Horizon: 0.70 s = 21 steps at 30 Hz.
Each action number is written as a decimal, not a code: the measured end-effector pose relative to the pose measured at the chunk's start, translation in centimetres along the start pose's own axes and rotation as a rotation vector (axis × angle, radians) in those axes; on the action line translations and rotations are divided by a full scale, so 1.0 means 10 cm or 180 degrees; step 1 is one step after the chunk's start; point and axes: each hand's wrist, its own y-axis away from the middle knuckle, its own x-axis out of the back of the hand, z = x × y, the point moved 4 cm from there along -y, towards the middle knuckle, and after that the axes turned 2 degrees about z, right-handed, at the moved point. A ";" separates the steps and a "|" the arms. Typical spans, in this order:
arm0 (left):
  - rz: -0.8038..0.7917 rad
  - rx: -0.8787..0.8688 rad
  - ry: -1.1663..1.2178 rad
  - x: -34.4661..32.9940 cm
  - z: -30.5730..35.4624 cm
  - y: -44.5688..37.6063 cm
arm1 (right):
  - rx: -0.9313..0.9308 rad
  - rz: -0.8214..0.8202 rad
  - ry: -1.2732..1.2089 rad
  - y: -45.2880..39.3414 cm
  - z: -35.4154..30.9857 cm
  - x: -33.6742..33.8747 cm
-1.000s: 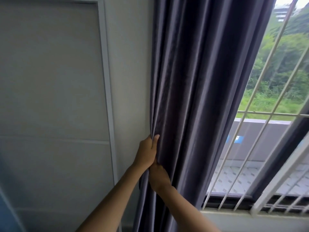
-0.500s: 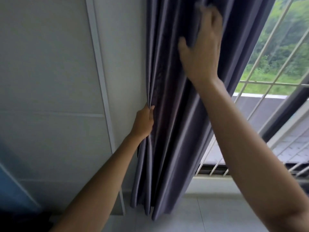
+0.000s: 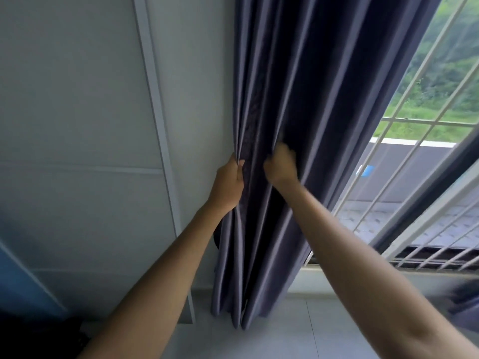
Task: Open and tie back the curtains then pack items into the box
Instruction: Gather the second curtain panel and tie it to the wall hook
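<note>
A dark grey-purple curtain (image 3: 311,81) hangs bunched in folds against the left side of the window, reaching down to the floor. My left hand (image 3: 228,183) grips the curtain's left edge at mid height, thumb and fingers pinching the folds. My right hand (image 3: 281,165) is a little to the right at the same height, blurred, with its fingers curled into the curtain's folds. No tie-back and no box are in view.
A white panelled wall (image 3: 90,112) with a raised strip stands left of the curtain. To the right, a window with white bars (image 3: 404,161) shows a roof and greenery. Pale floor tiles (image 3: 298,332) lie below. A blue surface (image 3: 18,286) sits at lower left.
My right hand came out from below the left, rose high on the curtain, then dropped back to grip the folds beside my left hand. The left hand kept its grip throughout.
</note>
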 end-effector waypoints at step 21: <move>-0.0027 0.0228 0.0786 -0.17 0.06 0.06 | 0.0418 -0.1079 0.1366 1.08 0.37 -0.83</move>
